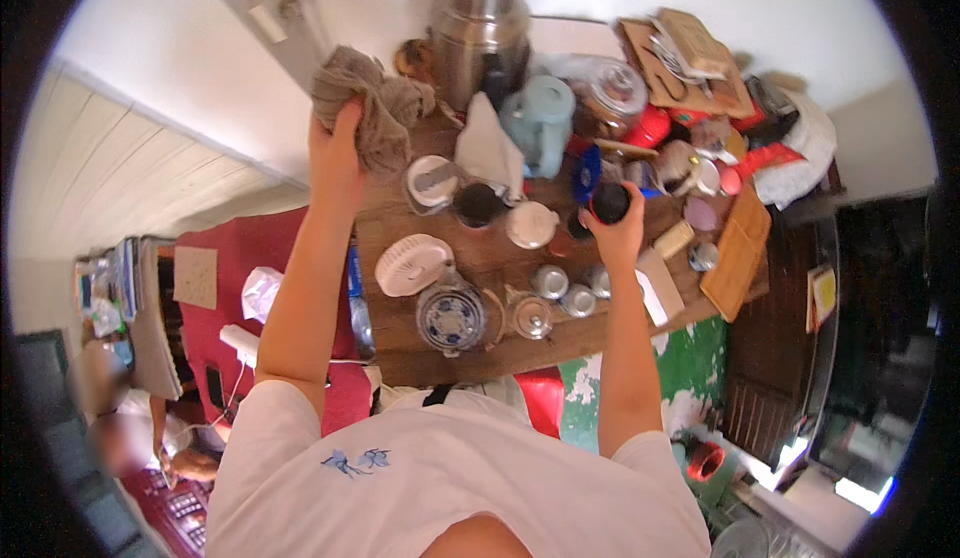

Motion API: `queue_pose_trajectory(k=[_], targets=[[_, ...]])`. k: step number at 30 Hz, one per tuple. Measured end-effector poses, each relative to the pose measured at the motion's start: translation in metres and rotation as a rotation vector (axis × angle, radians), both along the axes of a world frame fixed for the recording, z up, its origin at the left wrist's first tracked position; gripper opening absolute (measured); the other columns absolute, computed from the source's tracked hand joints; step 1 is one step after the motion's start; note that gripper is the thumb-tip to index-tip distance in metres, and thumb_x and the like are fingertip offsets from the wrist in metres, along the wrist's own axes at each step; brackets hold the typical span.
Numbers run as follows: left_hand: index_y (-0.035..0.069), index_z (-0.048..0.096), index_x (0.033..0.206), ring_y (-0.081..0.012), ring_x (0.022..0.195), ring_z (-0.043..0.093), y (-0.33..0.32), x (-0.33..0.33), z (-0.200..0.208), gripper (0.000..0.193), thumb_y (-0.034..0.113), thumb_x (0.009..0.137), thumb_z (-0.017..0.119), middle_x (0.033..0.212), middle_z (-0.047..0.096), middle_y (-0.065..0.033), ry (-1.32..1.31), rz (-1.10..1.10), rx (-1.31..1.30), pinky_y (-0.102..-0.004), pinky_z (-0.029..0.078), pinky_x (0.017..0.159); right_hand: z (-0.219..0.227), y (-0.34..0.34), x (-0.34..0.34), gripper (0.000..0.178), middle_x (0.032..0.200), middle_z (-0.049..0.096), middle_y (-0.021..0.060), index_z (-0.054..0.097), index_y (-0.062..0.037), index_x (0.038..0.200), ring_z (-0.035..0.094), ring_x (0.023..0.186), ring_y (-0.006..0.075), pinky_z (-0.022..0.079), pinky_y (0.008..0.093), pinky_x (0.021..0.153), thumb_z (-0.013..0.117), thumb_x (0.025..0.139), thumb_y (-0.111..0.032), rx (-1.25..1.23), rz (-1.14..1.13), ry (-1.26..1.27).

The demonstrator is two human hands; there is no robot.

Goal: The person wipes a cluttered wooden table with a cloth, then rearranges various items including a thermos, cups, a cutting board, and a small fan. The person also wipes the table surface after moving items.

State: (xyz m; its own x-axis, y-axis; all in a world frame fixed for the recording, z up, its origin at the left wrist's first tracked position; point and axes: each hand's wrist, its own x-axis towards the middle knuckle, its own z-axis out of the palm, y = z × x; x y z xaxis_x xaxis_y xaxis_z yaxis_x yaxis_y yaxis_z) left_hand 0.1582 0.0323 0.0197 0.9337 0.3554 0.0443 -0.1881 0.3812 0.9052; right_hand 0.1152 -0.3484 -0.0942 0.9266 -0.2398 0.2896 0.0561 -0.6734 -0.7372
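Note:
My left hand (336, 150) is raised over the table's far left side, closed on a bunched grey-brown cloth (372, 108). My right hand (622, 236) grips a small round container with a dark top (610, 202) among the crowded things at the right. Between my hands stand a white-lidded jar (432, 180), a dark round container (478, 204) and a round white-lidded container (532, 225). Nearer to me are a blue-and-white patterned pot (450, 315), a small glass pot (531, 316) and several small metal-topped jars (578, 301).
A large steel urn (482, 38) and a light-blue jug (540, 123) stand at the back of the wooden table (400, 353). A wooden board (738, 253) lies at the right edge. Left is a red-covered surface (215, 343); another person (150, 438) sits at far left.

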Motion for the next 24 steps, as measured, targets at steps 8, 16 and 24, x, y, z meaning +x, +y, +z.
queue_pose_trajectory(k=[8, 16, 24], targets=[[-0.002, 0.051, 0.125, -0.0176, 0.101, 0.059, 0.06, -0.025, -0.07, 0.041, 0.016, 0.091, 0.065, 0.115, 0.06, -0.0095, 0.206, 0.121, 0.076, -0.0307, 0.05, 0.087, -0.033, 0.016, 0.006, 0.076, 0.123, 0.052, 0.0162, 0.048, -0.0032, 0.127, 0.051, 0.116, 0.0339, 0.039, 0.0408, 0.103, 0.087, 0.061, -0.011, 0.022, 0.054, 0.037], [0.001, 0.051, 0.12, -0.0175, 0.098, 0.058, 0.077, -0.008, -0.1, 0.038, 0.02, 0.091, 0.066, 0.11, 0.059, -0.0094, 0.359, 0.082, 0.004, -0.032, 0.048, 0.085, -0.019, 0.013, -0.001, 0.07, 0.126, 0.052, 0.0151, 0.049, -0.0026, 0.131, 0.052, 0.117, 0.0309, 0.04, 0.0399, 0.103, 0.082, 0.072, -0.015, -0.036, 0.028, 0.176], [0.001, 0.051, 0.123, -0.0174, 0.102, 0.056, 0.101, 0.021, -0.153, 0.044, 0.022, 0.089, 0.068, 0.113, 0.059, -0.0088, 0.413, 0.025, -0.058, -0.0313, 0.046, 0.089, -0.005, 0.008, 0.001, 0.069, 0.141, 0.047, 0.0177, 0.041, -0.0033, 0.142, 0.043, 0.131, 0.0312, 0.031, 0.0386, 0.111, 0.072, 0.085, -0.026, -0.05, -0.123, 0.403]])
